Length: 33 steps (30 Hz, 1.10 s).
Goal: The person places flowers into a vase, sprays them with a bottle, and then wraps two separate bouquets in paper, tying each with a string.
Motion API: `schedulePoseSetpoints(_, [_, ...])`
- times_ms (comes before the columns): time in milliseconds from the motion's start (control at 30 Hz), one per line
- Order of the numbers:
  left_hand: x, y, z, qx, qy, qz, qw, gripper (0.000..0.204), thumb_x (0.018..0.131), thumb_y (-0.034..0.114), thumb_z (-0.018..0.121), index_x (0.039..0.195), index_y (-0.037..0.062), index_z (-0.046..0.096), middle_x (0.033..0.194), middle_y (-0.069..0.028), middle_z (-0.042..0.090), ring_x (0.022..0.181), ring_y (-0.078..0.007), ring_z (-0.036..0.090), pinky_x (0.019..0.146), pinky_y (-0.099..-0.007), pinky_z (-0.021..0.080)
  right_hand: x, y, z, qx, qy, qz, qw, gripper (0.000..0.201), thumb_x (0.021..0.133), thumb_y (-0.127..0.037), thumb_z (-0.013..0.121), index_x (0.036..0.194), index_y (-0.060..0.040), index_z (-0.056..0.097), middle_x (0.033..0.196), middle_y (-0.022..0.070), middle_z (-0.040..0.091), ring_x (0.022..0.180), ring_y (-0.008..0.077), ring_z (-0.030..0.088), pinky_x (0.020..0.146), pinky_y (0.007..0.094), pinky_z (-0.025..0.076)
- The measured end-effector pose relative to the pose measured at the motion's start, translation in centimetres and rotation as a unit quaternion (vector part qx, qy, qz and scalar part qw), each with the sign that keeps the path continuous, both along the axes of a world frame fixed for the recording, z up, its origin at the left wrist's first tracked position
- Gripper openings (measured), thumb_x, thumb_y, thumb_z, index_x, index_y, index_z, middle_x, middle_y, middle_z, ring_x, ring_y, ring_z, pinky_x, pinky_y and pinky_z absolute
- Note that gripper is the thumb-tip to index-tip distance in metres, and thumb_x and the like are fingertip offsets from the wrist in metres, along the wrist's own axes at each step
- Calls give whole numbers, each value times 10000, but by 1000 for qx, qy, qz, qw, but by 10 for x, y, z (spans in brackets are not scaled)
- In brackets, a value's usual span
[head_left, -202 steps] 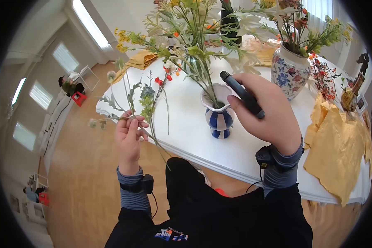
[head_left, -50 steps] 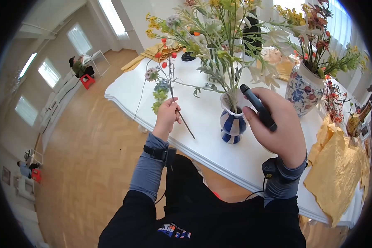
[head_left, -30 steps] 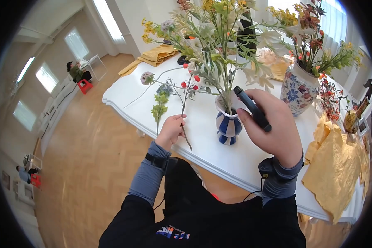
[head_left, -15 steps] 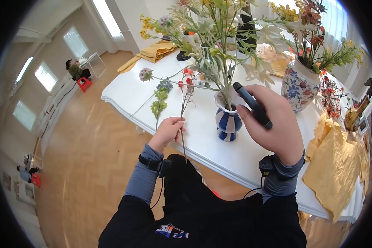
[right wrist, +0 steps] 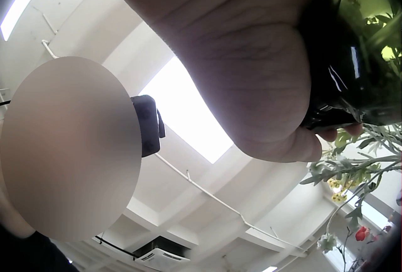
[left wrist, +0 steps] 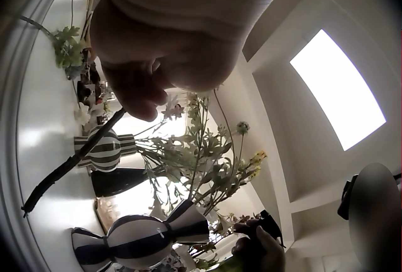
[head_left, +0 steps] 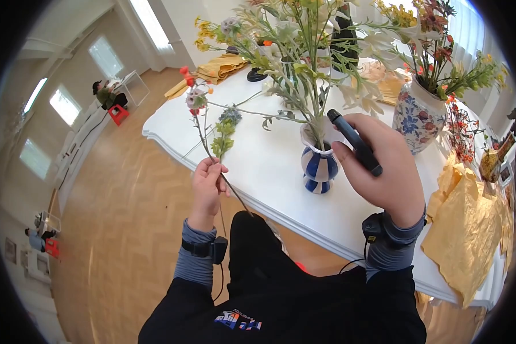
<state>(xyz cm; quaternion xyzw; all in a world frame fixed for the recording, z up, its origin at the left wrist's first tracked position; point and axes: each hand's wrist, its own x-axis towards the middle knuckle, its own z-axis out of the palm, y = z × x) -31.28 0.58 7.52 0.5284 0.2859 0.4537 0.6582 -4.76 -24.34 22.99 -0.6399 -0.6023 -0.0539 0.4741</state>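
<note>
In the head view, my left hand point(head_left: 206, 186) pinches the thin brown stem of a red-flowered branch point(head_left: 198, 129), left of the vase beyond the table's front edge. The stem's lower end point(left wrist: 56, 174) shows dark in the left wrist view. My right hand point(head_left: 387, 169) grips a dark curved-handled tool point(head_left: 355, 143) beside the mouth of the blue-and-white striped vase point(head_left: 319, 166). The tool's far part is hidden. White, yellow and green stems point(head_left: 315, 109) stand in that vase; a purple flower point(head_left: 196, 99) on a long stem reaches left, overlapping the branch.
A green sprig with a blue flower point(head_left: 223, 137) is behind my left hand. A floral-patterned vase point(head_left: 418, 117) with flowers stands at the right on the white table point(head_left: 269, 172). Gold paper point(head_left: 464, 229) hangs over the right edge; more point(head_left: 221, 67) lies at the back left.
My left hand has moved left from near the striped vase, and the branch's red flowers have swung left and up, beside the purple flower. The right hand keeps its grip on the tool, almost still.
</note>
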Motion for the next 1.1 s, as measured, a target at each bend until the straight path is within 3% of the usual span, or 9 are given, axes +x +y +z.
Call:
schedulePoseSetpoints(100, [-5, 1, 14, 20, -22, 61, 998, 148, 1090, 151, 499, 1190, 43, 511, 884, -57, 608, 536, -85, 479, 460, -280, 487, 1, 0, -2, 10, 5, 3, 1000, 255, 859, -132, 721, 1080, -13, 674, 877, 173, 665, 748, 363, 650, 674, 411, 508])
schedulePoseSetpoints(200, [-17, 1, 28, 105, -115, 113, 981, 181, 1140, 215, 401, 1135, 73, 513, 867, -43, 595, 523, -81, 446, 470, -272, 482, 0, -4, 2, 4, 12, 0, 1000, 259, 859, -132, 724, 1082, -10, 673, 873, 171, 662, 731, 350, 648, 661, 403, 502])
schedulePoseSetpoints(300, [-27, -9, 48, 153, -119, 158, 968, 185, 1136, 241, 430, 1163, 101, 549, 868, -17, 611, 536, -70, 482, 464, -280, 467, -1, -4, 3, -6, 25, -7, 1000, 257, 861, -134, 725, 1080, -9, 674, 867, 167, 659, 715, 339, 644, 650, 396, 495])
schedulePoseSetpoints(533, [0, -50, 113, 273, -99, 87, 953, 204, 1138, 221, 410, 1166, 67, 540, 931, -81, 663, 565, -105, 549, 473, -280, 472, 0, -2, -1, 50, -1, 4, 999, 250, 872, -146, 725, 1082, -20, 674, 836, 145, 650, 714, 324, 638, 645, 390, 493])
schedulePoseSetpoints(600, [18, -57, 131, 344, -118, 36, 931, 221, 1137, 209, 398, 1166, 37, 533, 970, -132, 690, 587, -130, 590, 487, -281, 488, -1, -4, 2, 45, -4, 1, 999, 251, 871, -146, 725, 1081, -19, 671, 837, 141, 652, 720, 322, 640, 647, 390, 494])
schedulePoseSetpoints(800, [77, -79, 169, 383, -142, -24, 912, 224, 1133, 198, 413, 1168, 15, 538, 1032, -193, 728, 684, -155, 686, 522, -266, 525, -1, -7, 3, 72, 8, -12, 997, 266, 858, -147, 741, 1080, -22, 668, 824, 125, 650, 679, 288, 632, 625, 386, 487])
schedulePoseSetpoints(867, [98, -83, 171, 379, -115, -43, 917, 223, 1131, 194, 432, 1154, 10, 554, 1050, -212, 737, 700, -154, 697, 520, -247, 517, -1, -8, 5, 79, 16, -16, 997, 266, 854, -141, 743, 1080, -21, 667, 818, 123, 645, 669, 285, 625, 617, 383, 482])
schedulePoseSetpoints(1033, [139, -87, 155, 340, -1, -62, 938, 184, 1099, 177, 527, 1113, 6, 597, 1026, -146, 754, 664, -100, 648, 536, -217, 479, 2, -8, 5, 119, 28, -24, 992, 265, 845, -126, 750, 1074, -21, 667, 805, 119, 633, 648, 276, 612, 597, 378, 472])
schedulePoseSetpoints(1100, [153, -82, 138, 368, 27, -50, 928, 209, 1078, 168, 573, 1073, -21, 661, 1009, -92, 753, 683, -61, 605, 570, -220, 471, 4, -8, 5, 132, 22, -13, 991, 269, 848, -133, 756, 1076, -20, 669, 809, 120, 634, 655, 277, 613, 606, 380, 474])
